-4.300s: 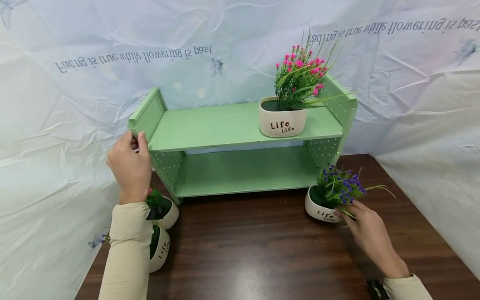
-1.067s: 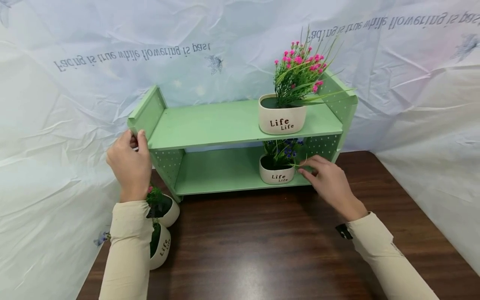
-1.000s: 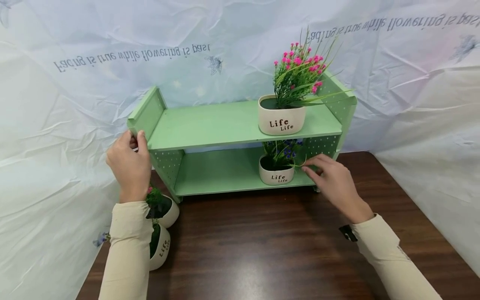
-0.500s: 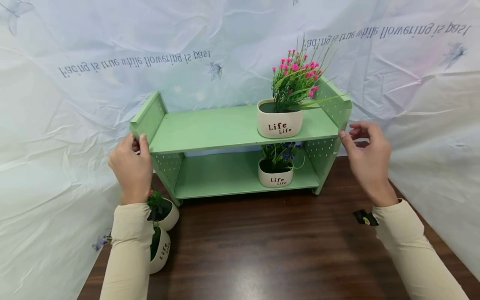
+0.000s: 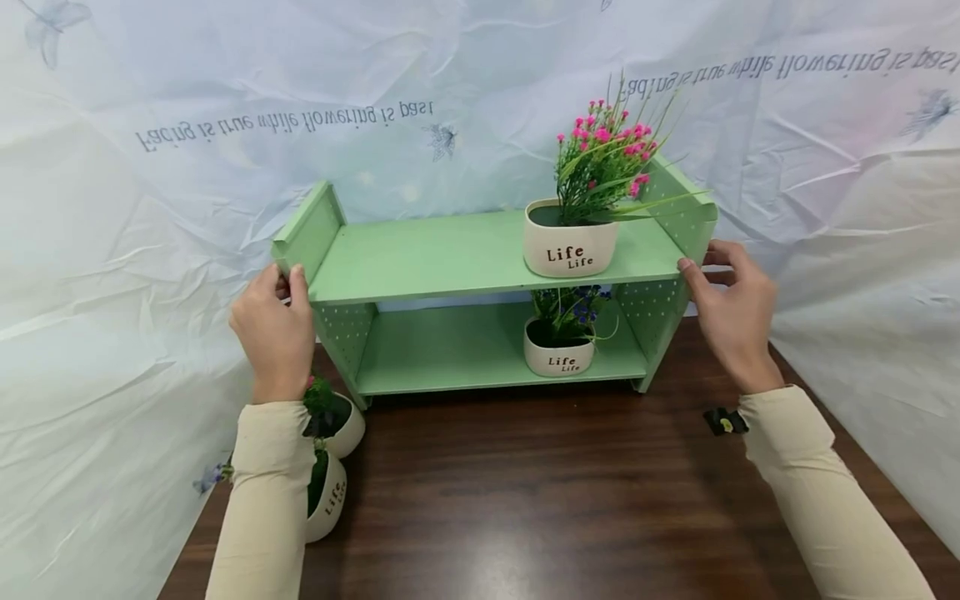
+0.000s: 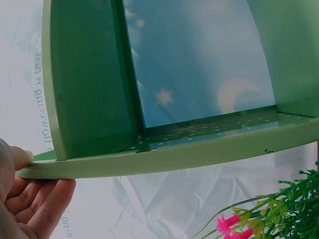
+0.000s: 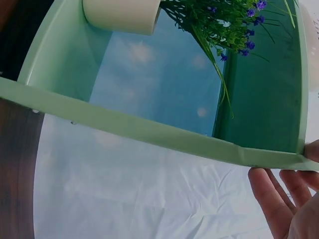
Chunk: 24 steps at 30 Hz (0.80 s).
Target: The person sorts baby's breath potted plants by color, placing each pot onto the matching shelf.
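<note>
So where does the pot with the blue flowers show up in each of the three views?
Head: blue-flower pot on the lower board of the green shelf, right of middle.
Left wrist: not in it; only pink flowers at bottom right.
Right wrist: along the top edge, blue blooms to its right.
Shared landmark: the green shelf.

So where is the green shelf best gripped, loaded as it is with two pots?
Probably by its two upright end panels, one hand from each side. The green shelf is wide, and the pink-flower pot and blue-flower pot stand loose on its boards, so it should stay level. The left hand and right hand already hold those front edges.
</note>
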{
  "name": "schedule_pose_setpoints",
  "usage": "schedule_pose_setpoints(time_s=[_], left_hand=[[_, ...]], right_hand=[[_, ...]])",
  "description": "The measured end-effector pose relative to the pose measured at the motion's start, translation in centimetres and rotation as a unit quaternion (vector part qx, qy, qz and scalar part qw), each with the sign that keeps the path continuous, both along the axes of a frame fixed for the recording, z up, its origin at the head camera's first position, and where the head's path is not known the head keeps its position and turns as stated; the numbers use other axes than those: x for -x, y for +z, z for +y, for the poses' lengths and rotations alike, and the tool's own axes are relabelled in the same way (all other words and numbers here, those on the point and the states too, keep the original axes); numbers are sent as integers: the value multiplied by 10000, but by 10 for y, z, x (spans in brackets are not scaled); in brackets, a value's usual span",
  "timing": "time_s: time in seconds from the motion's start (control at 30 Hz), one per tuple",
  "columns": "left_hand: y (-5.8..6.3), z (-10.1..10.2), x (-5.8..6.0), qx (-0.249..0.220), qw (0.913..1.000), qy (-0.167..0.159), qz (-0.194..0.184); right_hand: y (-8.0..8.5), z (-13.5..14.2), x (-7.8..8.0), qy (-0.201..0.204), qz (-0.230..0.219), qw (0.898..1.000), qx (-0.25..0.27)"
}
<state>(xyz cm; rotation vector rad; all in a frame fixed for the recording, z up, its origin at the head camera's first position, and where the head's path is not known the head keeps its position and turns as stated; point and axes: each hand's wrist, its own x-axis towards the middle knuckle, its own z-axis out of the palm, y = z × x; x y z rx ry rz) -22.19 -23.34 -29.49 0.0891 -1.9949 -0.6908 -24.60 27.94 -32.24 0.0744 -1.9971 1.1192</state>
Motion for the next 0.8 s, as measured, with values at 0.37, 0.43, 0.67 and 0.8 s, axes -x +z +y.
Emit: schedule_pose_setpoints(time_s=[0.37,0.43,0.67,0.8], left_hand=[[5,-2,-2,-150,9996,-32,-236],[5,-1,-3,-184,9995,-22,-266],[2,-3,-4,-222,9993,117,-264],[3,-1,-2,-168,9995,78,-237]], right_hand=[[-1,-2,4,-256,170,9995,21],[1,-1,4,-226,125,9997,-12],[23,-2,11,-3,373,9993,-45],[31,-1,9,-126,527,9985,-90]])
